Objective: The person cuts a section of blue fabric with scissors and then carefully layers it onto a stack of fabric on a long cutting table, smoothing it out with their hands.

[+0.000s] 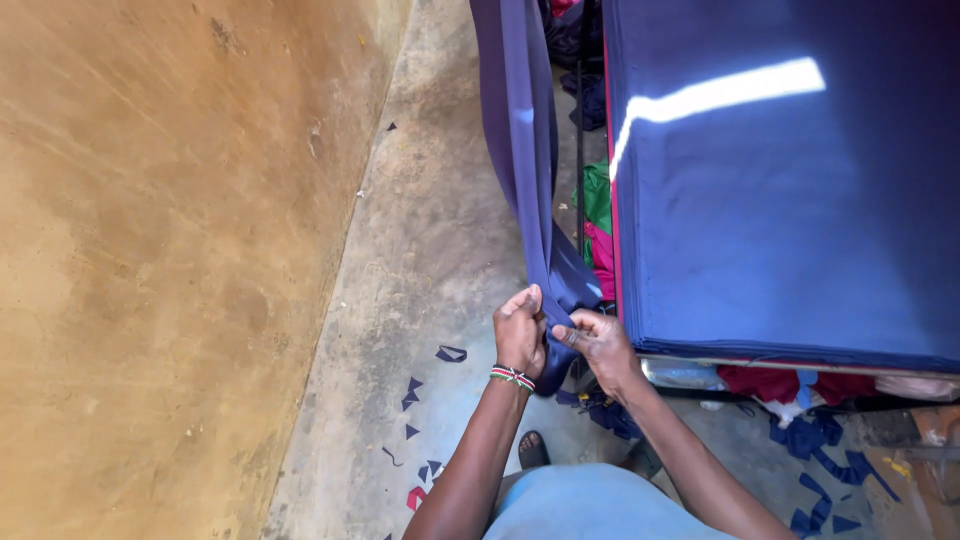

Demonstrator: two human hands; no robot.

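Left hand [520,335] is closing its fingers around the gathered lower end of a long navy fabric strip [520,150]; a beaded bracelet [512,377] is sitting on that wrist. Right hand [598,340] is pinching the same strip just beside it, thumb and fingers pressed together. The strip is hanging down along the left edge of the counter [700,365], which is carrying a flat stack of blue cloth [780,220]. Fabric scraps [420,395] are lying on the concrete floor [420,250].
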